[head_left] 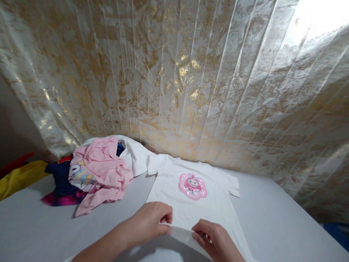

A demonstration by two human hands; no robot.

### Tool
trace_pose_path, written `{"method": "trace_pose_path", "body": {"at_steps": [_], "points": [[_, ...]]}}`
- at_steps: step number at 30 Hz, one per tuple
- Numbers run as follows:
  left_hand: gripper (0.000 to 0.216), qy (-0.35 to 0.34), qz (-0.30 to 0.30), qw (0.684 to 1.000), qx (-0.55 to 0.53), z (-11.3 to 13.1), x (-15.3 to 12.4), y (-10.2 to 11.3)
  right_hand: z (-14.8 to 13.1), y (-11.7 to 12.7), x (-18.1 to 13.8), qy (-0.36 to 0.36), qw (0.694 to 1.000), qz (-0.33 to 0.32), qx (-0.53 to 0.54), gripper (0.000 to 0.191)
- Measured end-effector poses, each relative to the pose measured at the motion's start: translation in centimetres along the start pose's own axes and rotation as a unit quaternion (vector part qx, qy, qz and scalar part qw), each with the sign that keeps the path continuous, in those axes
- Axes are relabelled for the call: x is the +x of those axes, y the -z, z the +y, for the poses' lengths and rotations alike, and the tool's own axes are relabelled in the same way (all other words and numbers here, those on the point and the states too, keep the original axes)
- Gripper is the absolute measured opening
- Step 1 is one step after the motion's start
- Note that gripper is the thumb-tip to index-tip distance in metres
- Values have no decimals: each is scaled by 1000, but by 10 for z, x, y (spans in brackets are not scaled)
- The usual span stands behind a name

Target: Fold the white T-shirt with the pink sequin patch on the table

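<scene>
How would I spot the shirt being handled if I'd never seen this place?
In front of the gold-patterned curtain is a pale table with a rumpled clothes pile. Right of that, a white T-shirt lies spread out, its near edge pinched by the left hand and right hand. Among these clothes, only it shows a pink, flower-shaped picture.

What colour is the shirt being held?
The shirt is white with a pink print, seen best in the head view.

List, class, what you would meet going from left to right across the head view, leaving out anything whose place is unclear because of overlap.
Yellow cloth → crumpled pink garment → left hand → right hand → blue item at the right edge.
</scene>
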State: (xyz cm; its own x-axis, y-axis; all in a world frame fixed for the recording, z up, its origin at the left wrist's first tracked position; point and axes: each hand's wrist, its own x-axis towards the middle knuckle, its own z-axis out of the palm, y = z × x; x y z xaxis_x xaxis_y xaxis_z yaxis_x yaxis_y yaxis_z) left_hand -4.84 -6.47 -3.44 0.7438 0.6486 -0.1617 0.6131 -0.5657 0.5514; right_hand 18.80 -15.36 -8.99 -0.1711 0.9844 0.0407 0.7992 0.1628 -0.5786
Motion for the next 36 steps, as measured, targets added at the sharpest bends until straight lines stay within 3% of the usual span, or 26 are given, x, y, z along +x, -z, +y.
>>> {"method": "trace_pose_path", "body": {"at_steps": [3, 5, 9, 15, 19, 23, 29, 31, 36], "points": [[24, -17, 9, 1000, 8, 12, 11, 19, -13, 18, 15, 16, 999, 14, 43, 15], [34, -30, 3, 999, 11, 19, 22, 18, -20, 25, 26, 36, 997, 31, 58, 12], [13, -20, -3, 999, -50, 17, 48, 4, -18, 32, 38, 39, 998, 22, 46, 14], [13, -26, 22, 994, -106, -3, 59, 5, 9, 64, 32, -46, 998, -34, -2, 30], [9, -1, -4, 998, -65, -10, 61, 5, 26, 78, 31, -59, 998, -27, -15, 38], [4, 18, -22, 1000, -10, -11, 64, -1, 37, 79, 34, -95, 988, -12, -121, 35], [22, 38, 10, 999, 31, -2, 68, -20, 27, 69, 34, -99, 986, -11, -132, 27], [22, 44, 31, 998, 36, 3, 72, -30, 19, 59, 36, -98, 983, -23, -154, 33], [27, 53, 61, 996, 27, 14, 86, -51, 13, 40, 48, -131, 949, -48, -283, 35]]}}
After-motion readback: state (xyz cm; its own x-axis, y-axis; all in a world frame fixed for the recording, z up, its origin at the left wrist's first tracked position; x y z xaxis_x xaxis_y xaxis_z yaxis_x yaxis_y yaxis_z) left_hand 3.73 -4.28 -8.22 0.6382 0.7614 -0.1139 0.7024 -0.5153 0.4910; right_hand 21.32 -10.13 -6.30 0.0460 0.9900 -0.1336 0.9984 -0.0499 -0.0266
